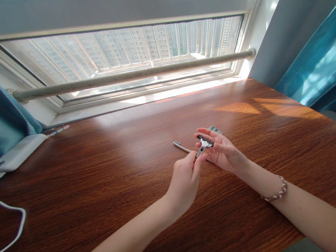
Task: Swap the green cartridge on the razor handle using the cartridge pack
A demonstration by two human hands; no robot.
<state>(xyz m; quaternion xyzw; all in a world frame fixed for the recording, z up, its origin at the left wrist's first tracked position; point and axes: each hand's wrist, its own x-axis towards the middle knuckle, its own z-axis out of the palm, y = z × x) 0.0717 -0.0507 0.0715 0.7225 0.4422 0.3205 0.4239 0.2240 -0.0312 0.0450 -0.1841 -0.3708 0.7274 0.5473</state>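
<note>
My left hand [184,179] is closed around the handle of a silver-and-black razor [202,146], which points up and away over the table. My right hand [225,153] is at the razor's head, with the thumb at one end and a fingertip near the other; its remaining fingers curve behind. Under and beyond the hands lies a slim white toothbrush [182,146] with a dark head, partly covered by them. Just past the right fingers, a small teal-and-black item [214,129] shows on the tabletop, mostly hidden, its kind unclear.
The brown wood-grain table [101,184] reaches to the window. At its left side rests a white power bank [17,153] with a white cable [22,221] plugged in. A horizontal rail [136,75] crosses the window, and blue curtains [327,63] hang at both sides.
</note>
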